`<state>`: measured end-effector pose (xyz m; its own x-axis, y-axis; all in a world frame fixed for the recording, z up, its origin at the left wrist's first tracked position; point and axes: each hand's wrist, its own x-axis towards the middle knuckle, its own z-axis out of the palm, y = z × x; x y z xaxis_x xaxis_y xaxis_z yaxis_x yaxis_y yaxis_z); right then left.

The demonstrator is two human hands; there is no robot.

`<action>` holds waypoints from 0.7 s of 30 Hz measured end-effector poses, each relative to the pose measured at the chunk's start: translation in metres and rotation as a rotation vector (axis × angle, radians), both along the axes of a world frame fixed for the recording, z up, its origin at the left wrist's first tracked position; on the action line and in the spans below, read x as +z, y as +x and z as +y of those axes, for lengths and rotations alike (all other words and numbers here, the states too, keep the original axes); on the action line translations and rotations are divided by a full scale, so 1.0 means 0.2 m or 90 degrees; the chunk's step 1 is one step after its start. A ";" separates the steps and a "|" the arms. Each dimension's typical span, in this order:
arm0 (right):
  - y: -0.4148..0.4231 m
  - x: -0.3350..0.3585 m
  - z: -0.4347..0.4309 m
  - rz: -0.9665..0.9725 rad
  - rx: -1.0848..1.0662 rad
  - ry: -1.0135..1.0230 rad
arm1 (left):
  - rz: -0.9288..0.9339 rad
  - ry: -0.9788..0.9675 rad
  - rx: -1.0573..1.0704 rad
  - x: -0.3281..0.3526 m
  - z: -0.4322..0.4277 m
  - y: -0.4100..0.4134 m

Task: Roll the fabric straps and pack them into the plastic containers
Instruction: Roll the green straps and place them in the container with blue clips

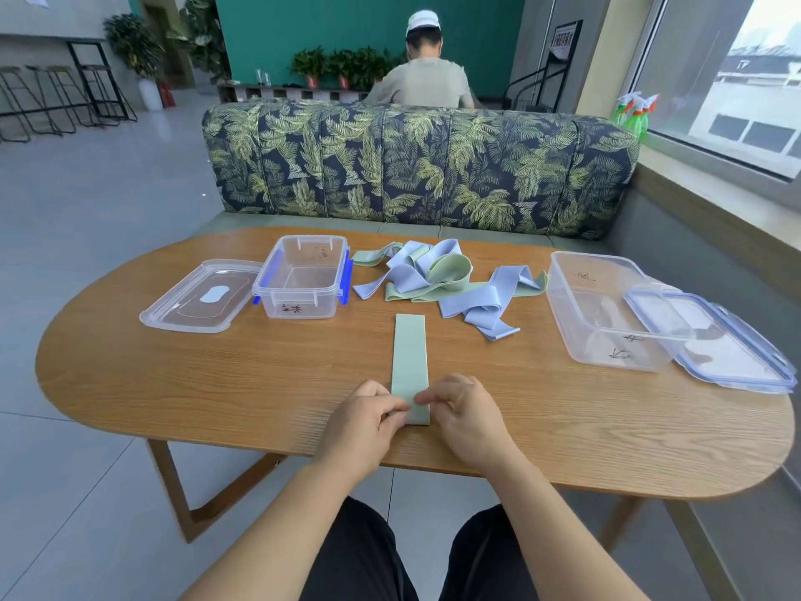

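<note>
Left hand (pixel 368 420) and right hand (pixel 466 416) pinch the green strap (pixel 409 357) at its near, apparently folded, end.

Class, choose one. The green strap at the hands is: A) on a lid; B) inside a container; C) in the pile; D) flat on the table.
D: the green strap lies flat on the table, its near end pinched by the left hand and right hand.

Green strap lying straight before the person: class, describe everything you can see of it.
The green strap is a flat, pale green band, fabric by its look. It lies straight on the wooden table, pointing away from the person. The left hand and right hand pinch its near end with their fingers.
</note>
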<state>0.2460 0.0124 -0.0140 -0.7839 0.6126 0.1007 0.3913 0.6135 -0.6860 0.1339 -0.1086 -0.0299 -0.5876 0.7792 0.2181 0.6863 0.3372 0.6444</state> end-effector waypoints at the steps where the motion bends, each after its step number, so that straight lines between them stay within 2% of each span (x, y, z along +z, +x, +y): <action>1: -0.01 -0.01 0.01 -0.021 0.044 0.031 | -0.007 0.004 -0.002 0.00 0.00 0.00; 4: -0.05 -0.03 0.05 -0.072 0.072 0.062 | -0.022 0.011 -0.012 0.00 0.00 -0.01; 9: -0.09 -0.04 0.10 -0.086 0.012 0.070 | -0.024 -0.004 -0.017 0.00 0.00 -0.02; 13: -0.10 -0.03 0.11 -0.026 -0.027 0.033 | -0.032 -0.015 -0.014 0.01 0.01 -0.02; 16: -0.12 -0.01 0.07 -0.008 0.028 0.067 | -0.038 -0.018 -0.012 0.01 0.01 -0.02; 19: -0.17 -0.01 0.05 -0.085 0.109 0.124 | -0.042 -0.029 -0.013 0.02 0.02 -0.03; 21: -0.20 0.00 0.08 -0.142 0.103 0.129 | -0.045 -0.032 -0.017 0.02 0.01 -0.03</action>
